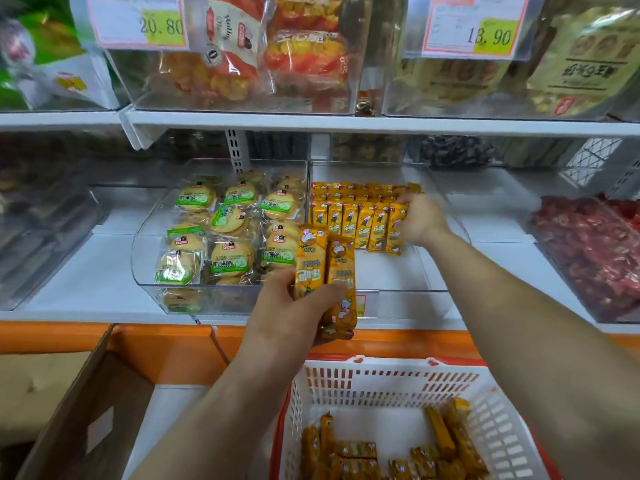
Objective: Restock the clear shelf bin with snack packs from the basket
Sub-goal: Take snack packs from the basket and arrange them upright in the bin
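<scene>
The white shelf (86,271) before me carried clear bins side by side: a biscuit bin (142,268) on the left, the snack bin (408,271) touching its right side, and a bin of red sweets (562,270) farther right.

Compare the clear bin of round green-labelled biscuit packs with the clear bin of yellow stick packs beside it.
The clear biscuit bin holds round green-labelled biscuit packs; the clear stick bin holds long yellow stick packs.
Biscuit packs lie loosely piled; stick packs sit in neat rows.
The biscuit bin is filled to its front; the stick bin's front floor is bare.
Both are clear plastic, side by side on one white shelf.
</scene>
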